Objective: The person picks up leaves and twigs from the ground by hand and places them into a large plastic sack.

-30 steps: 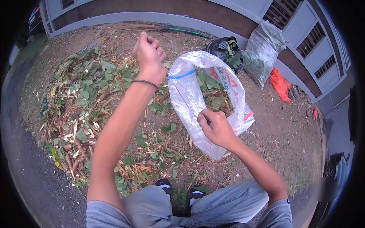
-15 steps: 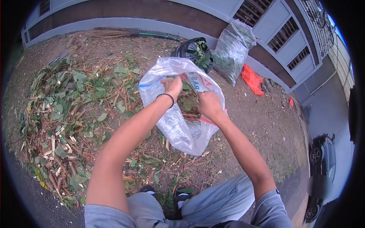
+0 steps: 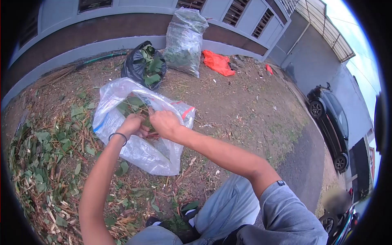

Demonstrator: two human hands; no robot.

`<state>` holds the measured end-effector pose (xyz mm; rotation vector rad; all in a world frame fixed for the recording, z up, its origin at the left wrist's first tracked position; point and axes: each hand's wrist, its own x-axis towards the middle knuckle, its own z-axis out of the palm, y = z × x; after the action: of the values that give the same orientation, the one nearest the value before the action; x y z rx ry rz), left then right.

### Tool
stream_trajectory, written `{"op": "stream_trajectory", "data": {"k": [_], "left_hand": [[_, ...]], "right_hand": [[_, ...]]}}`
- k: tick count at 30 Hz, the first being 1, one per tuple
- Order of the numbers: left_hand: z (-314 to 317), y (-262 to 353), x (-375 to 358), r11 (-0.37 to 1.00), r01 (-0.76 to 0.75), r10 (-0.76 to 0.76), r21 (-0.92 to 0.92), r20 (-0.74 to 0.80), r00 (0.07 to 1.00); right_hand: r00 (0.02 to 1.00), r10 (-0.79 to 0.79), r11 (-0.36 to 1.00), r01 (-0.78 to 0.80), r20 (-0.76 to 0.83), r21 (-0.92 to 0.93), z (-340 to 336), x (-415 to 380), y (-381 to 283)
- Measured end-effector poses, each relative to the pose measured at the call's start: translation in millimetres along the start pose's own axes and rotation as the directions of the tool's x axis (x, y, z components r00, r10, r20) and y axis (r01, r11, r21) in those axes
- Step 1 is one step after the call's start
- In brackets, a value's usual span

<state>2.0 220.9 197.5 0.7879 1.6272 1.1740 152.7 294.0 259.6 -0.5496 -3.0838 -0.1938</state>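
Note:
A translucent white plastic sack (image 3: 157, 157) lies open on the ground before me, with green leaves (image 3: 132, 105) and brown stems inside. Over its mouth, my left hand (image 3: 134, 125), with a dark band at the wrist, has its fingers curled among the stems. My right hand (image 3: 164, 123) is closed just beside it, around thin stems at the sack's opening. The fingertips of both hands are partly hidden by the cuttings and by the hands themselves.
A heap of leaves and cut twigs (image 3: 49, 163) covers the left. Beyond the sack are a black bag with leaves (image 3: 132, 67), a full clear sack (image 3: 183, 45), an orange-red bag (image 3: 219, 63) and a broom (image 3: 57, 75) by the wall. A dark car (image 3: 331, 118) stands right.
The view has swung to the right, so the sack and bags appear further left. My hands have come closer together over the sack's mouth, and the right hand has closed in beside the left.

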Motion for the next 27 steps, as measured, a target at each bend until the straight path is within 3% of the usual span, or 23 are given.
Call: {"op": "stream_trajectory", "data": {"k": [1,3,5,7,8,10,11,12,14,17,18,19,20,21,22,24,25,27], "left_hand": [[5,1,-1,0.987,0.039,-0.031,-0.155,0.054,0.998],[14,7,3,0.985,0.061,-0.046,-0.162,0.091,0.995],[22,6,6,0.873,0.119,-0.061,-0.473,0.135,0.989],[25,-3,17,0.819,0.21,-0.141,-0.534,0.167,0.976],[29,2,6,0.826,0.152,-0.12,-0.542,0.095,0.988],[15,-25,33,0.773,0.214,-0.113,-0.597,0.202,0.973],[13,-25,33,0.801,0.209,-0.125,-0.561,0.185,0.975],[14,-13,20,0.854,0.19,-0.18,-0.485,0.069,0.981],[4,3,4,0.914,0.196,-0.186,-0.355,0.064,0.981],[-14,12,-3,0.974,0.191,-0.194,0.121,0.017,0.981],[-21,12,-5,0.973,0.201,-0.203,0.11,0.006,0.979],[-29,18,-16,0.954,0.056,-0.046,0.295,-0.041,0.998],[-37,15,-25,0.877,-0.065,0.108,0.476,-0.062,0.992],[-39,5,-31,0.787,-0.256,0.461,0.561,-0.26,0.848],[-40,-8,-36,0.629,-0.348,0.735,0.695,-0.388,0.556],[-41,-18,-58,0.621,-0.326,0.783,0.712,-0.579,0.226],[-43,-22,-72,0.644,-0.2,0.765,0.738,-0.621,0.171],[-40,-48,-69,0.82,-0.069,0.573,0.569,-0.813,0.106]], "right_hand": [[1.0,0.007,1.0,-0.007,0.005,0.001,0,0,2],[0.999,-0.035,0.998,0.036,0.029,-0.054,3,1,2],[0.999,-0.001,0.999,0.003,0.04,-0.042,6,5,4],[0.991,0.03,0.999,-0.028,0.129,-0.017,-4,1,13],[0.989,0.038,0.999,-0.038,0.141,-0.006,-7,-1,16],[0.994,0.029,0.999,-0.031,0.108,0.017,-3,0,23],[0.982,0.048,0.999,-0.05,0.183,0.005,-13,1,19],[0.982,0.042,0.999,-0.04,0.183,-0.019,-8,1,24],[0.922,0.022,0.993,0.024,0.387,-0.113,-8,6,28],[0.88,0.028,0.997,0.01,0.473,-0.077,-20,-4,14],[0.89,-0.016,0.997,0.051,0.456,-0.065,-14,-3,17],[0.887,-0.035,0.996,0.07,0.46,-0.059,-14,0,19],[0.934,-0.034,0.996,0.062,0.357,-0.068,-13,5,18],[0.966,-0.051,0.996,0.069,0.253,-0.06,-10,12,12],[0.995,-0.094,0.994,0.092,0.024,0.059,-18,11,5],[0.966,-0.112,0.98,0.146,-0.233,0.134,-12,28,9],[0.945,-0.104,0.989,0.132,-0.31,0.068,-7,35,10],[0.95,-0.119,0.993,0.119,-0.288,-0.016,-14,42,1]]}}
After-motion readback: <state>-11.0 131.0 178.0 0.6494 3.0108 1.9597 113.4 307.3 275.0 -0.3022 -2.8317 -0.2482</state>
